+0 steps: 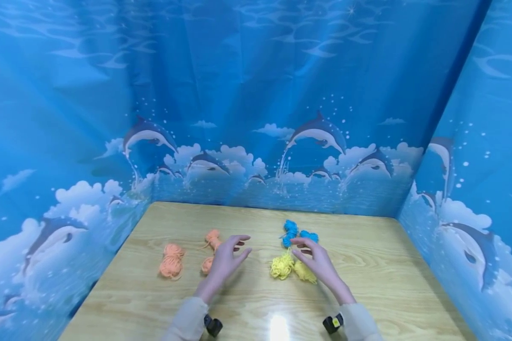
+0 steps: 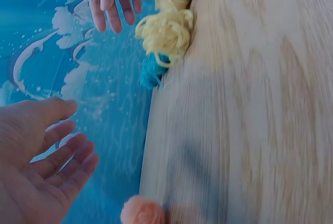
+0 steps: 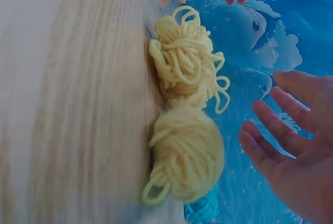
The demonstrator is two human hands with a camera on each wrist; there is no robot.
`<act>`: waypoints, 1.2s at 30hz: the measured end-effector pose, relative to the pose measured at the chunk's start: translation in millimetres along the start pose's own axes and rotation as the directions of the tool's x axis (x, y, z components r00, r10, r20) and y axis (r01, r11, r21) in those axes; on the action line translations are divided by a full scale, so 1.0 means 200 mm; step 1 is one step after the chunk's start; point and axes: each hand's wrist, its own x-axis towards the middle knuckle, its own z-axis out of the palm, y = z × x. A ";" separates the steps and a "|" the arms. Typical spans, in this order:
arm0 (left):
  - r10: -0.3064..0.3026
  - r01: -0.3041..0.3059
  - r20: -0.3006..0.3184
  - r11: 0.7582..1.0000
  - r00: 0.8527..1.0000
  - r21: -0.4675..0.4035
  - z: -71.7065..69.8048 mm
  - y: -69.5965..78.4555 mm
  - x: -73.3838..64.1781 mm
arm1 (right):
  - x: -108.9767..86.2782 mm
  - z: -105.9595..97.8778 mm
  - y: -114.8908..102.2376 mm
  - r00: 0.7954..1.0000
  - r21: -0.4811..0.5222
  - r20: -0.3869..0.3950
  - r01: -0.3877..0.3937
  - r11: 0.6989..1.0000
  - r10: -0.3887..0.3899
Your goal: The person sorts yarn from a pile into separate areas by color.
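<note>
My left hand is held over the table beside the orange yarn, its fingers relaxed and nothing in them. Near it lie an orange yarn bundle and a smaller orange ball, partly covered by the hand in the head view. My right hand hovers by two yellow yarn bundles, fingers loosely bent around air. One is a loopy yellow bundle; the other, a rounder yellow ball, is partly behind the hand in the head view. Behind them sits blue yarn, with a second blue piece beside it.
Another orange bundle, pinched in at its middle, lies farther left on the wooden table. Blue curtains printed with dolphins hang behind the table and along both sides.
</note>
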 end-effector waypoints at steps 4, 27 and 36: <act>-0.031 0.031 -0.008 1.000 0.999 0.001 -0.06 -0.03 -0.01 | 0.04 0.03 -0.02 1.000 0.014 0.018 0.015 1.000 -0.015; -0.171 0.169 -0.033 0.985 0.985 -0.040 -0.30 -0.22 -0.15 | 0.20 0.22 -0.16 0.987 0.018 0.118 0.103 0.995 -0.104; -0.193 0.193 0.025 0.981 0.981 0.012 -0.34 -0.26 -0.21 | 0.26 0.35 -0.20 0.976 0.054 0.157 0.143 0.988 -0.150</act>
